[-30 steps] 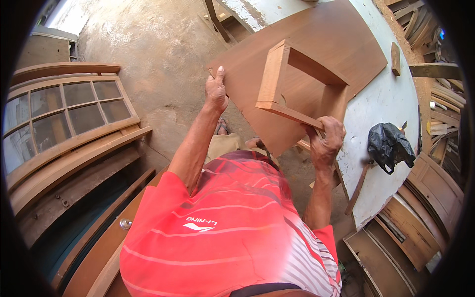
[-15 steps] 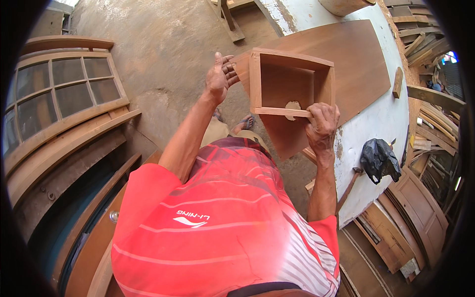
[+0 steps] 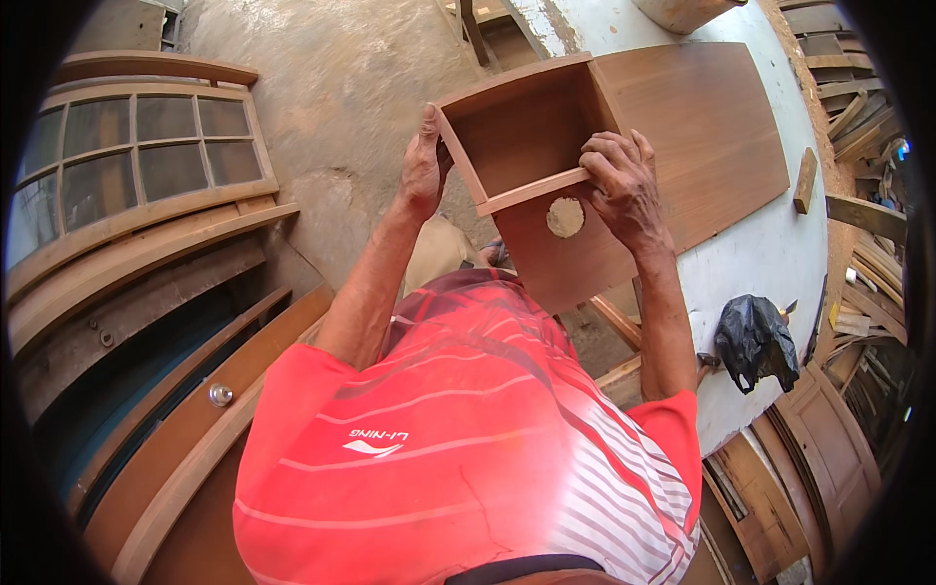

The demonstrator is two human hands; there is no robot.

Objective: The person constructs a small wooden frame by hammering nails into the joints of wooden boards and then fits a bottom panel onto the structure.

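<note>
Since the earlier frames the open wooden box [image 3: 531, 132] has been turned and lifted, so its hollow now faces up toward the camera and it sits higher, over the near edge of the brown board. Both hands have shifted with it.

The left hand [image 3: 422, 171] presses flat against the box's left wall, fingers up along the outer face; its grip is closed on that side panel. The right hand [image 3: 621, 185] curls over the box's front right corner, fingers hooked on the rim, so its grip is also closed on the box. The box hangs between the two hands, held in the air, tilted slightly, just above and in front of the brown board [image 3: 702, 127].

Below the box's front rail, a flat panel with a pale round patch [image 3: 565, 216] runs down toward the person's chest. The board behind the box lies on a white tabletop [image 3: 780, 253]. To the right of the box, well apart, a small wooden block [image 3: 805, 179] rests near the tabletop's far edge, and a black plastic bag [image 3: 756, 341] sits lower on it. To the left of the box, window frames [image 3: 136, 146] lie stacked on the floor.

The hold looks like a squeeze on smooth side faces; if pressure eases, the box could slip and strike the board's edge, or rack its joints.
</note>
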